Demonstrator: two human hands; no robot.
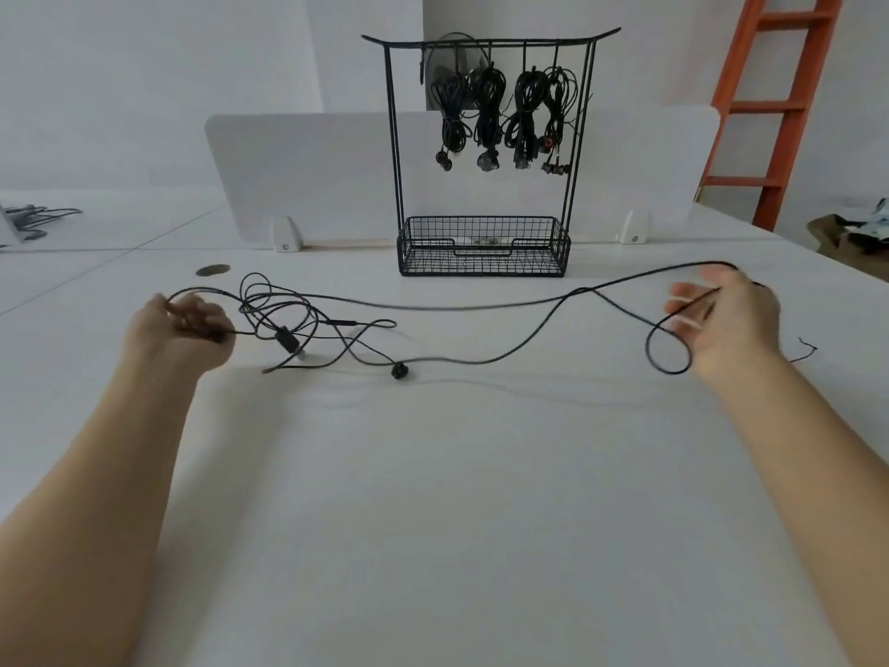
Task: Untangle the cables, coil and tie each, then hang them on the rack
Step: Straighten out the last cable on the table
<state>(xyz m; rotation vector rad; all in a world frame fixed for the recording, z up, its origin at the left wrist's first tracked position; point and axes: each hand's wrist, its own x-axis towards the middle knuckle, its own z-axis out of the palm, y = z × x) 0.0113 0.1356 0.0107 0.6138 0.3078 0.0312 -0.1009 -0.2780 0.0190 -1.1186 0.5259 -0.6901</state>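
Black cable (433, 308) (tangled by left hand (187, 324)) loops at right hand (726, 315).

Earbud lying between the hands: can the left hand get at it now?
Probably not yet: the left hand grips a strand of the tangle, whose bulk lies between it and the earbud.

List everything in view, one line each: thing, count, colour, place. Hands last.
rack: 1, black, far centre of table
coiled cables: 4, black, hanging on rack
tangled cables: count unclear, black, stretched between the hands
table: 1, white, whole foreground
divider panel: 1, white, behind rack
ladder: 1, orange, far right
cardboard box: 1, brown, right edge
left hand: 1, grips the tangled cables at their left end
right hand: 1, fingers straight, cable loop draped over them
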